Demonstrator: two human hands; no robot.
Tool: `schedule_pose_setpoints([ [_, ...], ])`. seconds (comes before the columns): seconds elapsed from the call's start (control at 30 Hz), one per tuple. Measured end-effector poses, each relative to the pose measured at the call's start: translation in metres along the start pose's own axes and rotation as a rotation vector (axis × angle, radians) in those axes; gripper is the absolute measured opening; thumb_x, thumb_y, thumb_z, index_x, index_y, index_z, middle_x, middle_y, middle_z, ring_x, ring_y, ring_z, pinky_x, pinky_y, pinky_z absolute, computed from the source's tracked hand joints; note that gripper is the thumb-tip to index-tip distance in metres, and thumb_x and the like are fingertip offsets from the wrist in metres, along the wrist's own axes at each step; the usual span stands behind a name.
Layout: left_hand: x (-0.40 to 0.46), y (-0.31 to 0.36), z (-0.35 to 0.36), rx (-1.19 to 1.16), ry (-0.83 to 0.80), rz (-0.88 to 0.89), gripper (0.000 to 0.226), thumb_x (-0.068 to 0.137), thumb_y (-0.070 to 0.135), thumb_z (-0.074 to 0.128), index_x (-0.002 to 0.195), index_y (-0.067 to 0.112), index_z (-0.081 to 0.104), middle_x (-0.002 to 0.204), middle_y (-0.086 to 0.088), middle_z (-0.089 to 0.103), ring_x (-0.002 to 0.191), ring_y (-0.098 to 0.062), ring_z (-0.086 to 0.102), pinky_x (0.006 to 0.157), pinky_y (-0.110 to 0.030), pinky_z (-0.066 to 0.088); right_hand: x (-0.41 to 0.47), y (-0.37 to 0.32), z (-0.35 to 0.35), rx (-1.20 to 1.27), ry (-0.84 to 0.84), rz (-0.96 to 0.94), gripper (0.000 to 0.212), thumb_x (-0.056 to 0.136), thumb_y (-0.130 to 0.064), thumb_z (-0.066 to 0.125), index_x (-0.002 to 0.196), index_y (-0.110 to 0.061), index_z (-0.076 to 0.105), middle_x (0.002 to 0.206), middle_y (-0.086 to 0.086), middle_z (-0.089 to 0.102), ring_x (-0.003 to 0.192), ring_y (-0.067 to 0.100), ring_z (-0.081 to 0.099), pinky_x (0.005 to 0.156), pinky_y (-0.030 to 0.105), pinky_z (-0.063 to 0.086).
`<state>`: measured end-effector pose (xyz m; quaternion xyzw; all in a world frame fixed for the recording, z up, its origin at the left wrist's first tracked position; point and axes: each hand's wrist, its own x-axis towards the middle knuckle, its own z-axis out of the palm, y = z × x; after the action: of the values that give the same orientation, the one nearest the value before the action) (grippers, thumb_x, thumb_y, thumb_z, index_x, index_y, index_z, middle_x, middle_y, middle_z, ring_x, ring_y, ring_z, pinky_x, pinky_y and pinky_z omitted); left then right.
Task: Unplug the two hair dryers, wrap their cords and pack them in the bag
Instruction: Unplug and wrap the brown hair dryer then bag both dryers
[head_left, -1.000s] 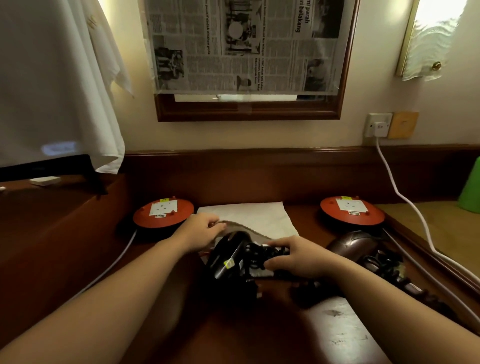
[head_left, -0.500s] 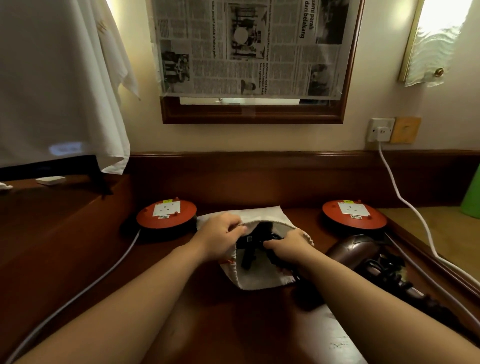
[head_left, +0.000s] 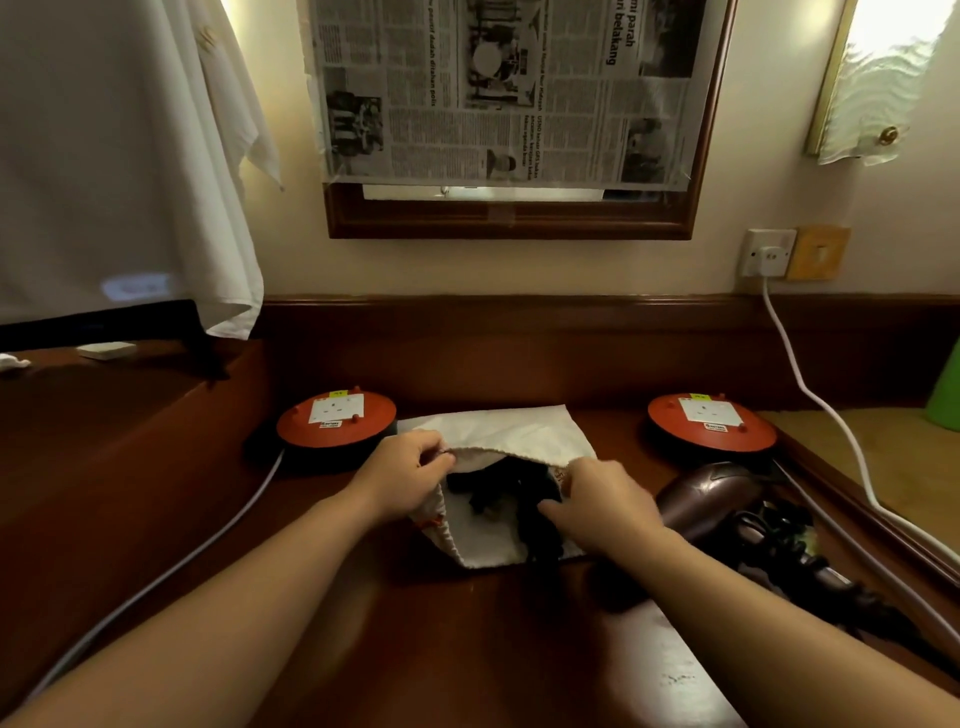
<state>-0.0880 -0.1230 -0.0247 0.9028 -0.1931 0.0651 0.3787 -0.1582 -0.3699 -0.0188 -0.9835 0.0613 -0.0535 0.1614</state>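
Note:
A white cloth bag (head_left: 511, 431) lies on the dark wooden desk (head_left: 415, 634), its mouth facing me. A black hair dryer (head_left: 511, 491) with its cord sits mostly inside that mouth. My left hand (head_left: 408, 480) pinches the left edge of the bag's opening. My right hand (head_left: 602, 506) grips the right edge, fingers beside the black dryer. A second, brown hair dryer (head_left: 701, 496) lies on the desk to the right of the bag, its dark cord (head_left: 779, 540) bundled beside it.
Two round orange socket reels (head_left: 335, 418) (head_left: 711, 421) sit left and right of the bag, each with a grey cable. A white cable (head_left: 810, 395) runs from the wall socket (head_left: 769, 253) down the right side. White cloth hangs at left; a green object stands at far right.
The black dryer went from lying on the desk in my right hand into the bag. Both hands now hold the bag's opening edges.

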Motion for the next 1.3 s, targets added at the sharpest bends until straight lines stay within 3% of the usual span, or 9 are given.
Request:
schedule_pose_setpoints([
  [0.13,-0.004,0.001,0.000,-0.005,-0.004,-0.005,0.027,0.103,0.022,0.065,0.077,0.016,0.063,0.071,0.004,0.061,0.065,-0.010,0.056,0.060,-0.026,0.041,0.009,0.010,-0.004,-0.145,0.232,-0.100,0.026,0.094,-0.024,0.066,0.110,-0.017,0.046,0.112,0.003,0.042,0.073,0.028,0.058,0.055,0.035,0.043],
  [0.2,-0.007,0.002,0.000,0.007,-0.001,-0.004,0.028,0.102,0.021,0.066,0.075,0.018,0.061,0.068,0.005,0.059,0.061,-0.008,0.055,0.058,-0.025,0.040,0.018,0.015,-0.003,-0.116,0.212,-0.108,0.008,0.095,-0.009,0.054,0.099,-0.013,0.059,0.106,0.004,0.054,0.073,0.026,0.059,0.059,0.044,0.053],
  [0.3,-0.012,-0.001,-0.002,0.035,0.000,0.001,0.022,0.099,0.019,0.070,0.078,0.017,0.062,0.068,0.004,0.060,0.057,-0.009,0.054,0.057,-0.025,0.042,0.020,0.021,-0.003,0.087,0.128,-0.117,0.026,0.095,-0.003,0.044,0.089,-0.017,0.065,0.086,0.008,0.067,0.072,0.030,0.066,0.063,0.049,0.060],
  [0.4,-0.019,-0.007,-0.002,0.125,-0.031,0.011,0.014,0.090,0.013,0.074,0.082,0.020,0.065,0.083,-0.001,0.069,0.071,-0.016,0.065,0.068,-0.037,0.056,0.011,0.026,-0.005,0.100,0.005,-0.245,0.014,0.096,-0.033,0.060,0.103,-0.021,0.059,0.101,0.000,0.062,0.088,0.028,0.064,0.074,0.048,0.058],
  [0.47,-0.022,-0.011,-0.001,0.221,-0.093,-0.015,0.019,0.082,0.011,0.075,0.082,0.026,0.064,0.089,0.002,0.069,0.080,-0.016,0.067,0.072,-0.036,0.058,0.003,0.027,-0.008,-0.109,-0.161,-0.310,0.081,0.070,-0.076,0.072,0.128,-0.025,0.049,0.120,-0.006,0.051,0.102,0.021,0.058,0.084,0.038,0.055],
  [0.53,-0.025,-0.014,0.002,0.310,-0.158,-0.068,0.024,0.079,0.013,0.076,0.083,0.032,0.061,0.094,0.006,0.066,0.086,-0.014,0.065,0.071,-0.032,0.057,-0.002,0.025,-0.007,-0.282,-0.209,-0.346,0.123,0.044,-0.094,0.069,0.141,-0.023,0.040,0.125,-0.005,0.042,0.105,0.018,0.051,0.092,0.035,0.052],
  [0.8,-0.033,-0.030,0.005,0.373,-0.272,-0.154,0.023,0.081,0.025,0.082,0.092,0.031,0.063,0.104,0.010,0.061,0.093,-0.009,0.063,0.076,-0.028,0.058,-0.011,0.030,0.001,-0.383,-0.242,-0.453,0.149,0.038,-0.096,0.072,0.155,-0.015,0.028,0.141,-0.003,0.034,0.124,0.020,0.041,0.111,0.034,0.041],
  [1.07,-0.037,-0.037,0.002,0.358,-0.257,-0.149,0.012,0.084,0.024,0.079,0.086,0.026,0.067,0.096,0.007,0.067,0.088,-0.012,0.065,0.069,-0.027,0.054,-0.009,0.033,0.003,-0.287,-0.080,-0.475,0.112,0.059,-0.104,0.046,0.134,-0.021,0.048,0.122,-0.006,0.040,0.107,0.015,0.043,0.099,0.032,0.047],
  [1.3,-0.036,-0.029,-0.003,0.292,-0.215,-0.128,0.017,0.084,0.021,0.077,0.079,0.026,0.061,0.084,0.003,0.069,0.079,-0.016,0.067,0.064,-0.029,0.049,-0.016,0.025,0.016,-0.391,-0.059,-0.485,0.149,0.034,-0.111,0.045,0.147,-0.013,0.037,0.130,-0.002,0.037,0.116,0.019,0.039,0.107,0.033,0.040],
])
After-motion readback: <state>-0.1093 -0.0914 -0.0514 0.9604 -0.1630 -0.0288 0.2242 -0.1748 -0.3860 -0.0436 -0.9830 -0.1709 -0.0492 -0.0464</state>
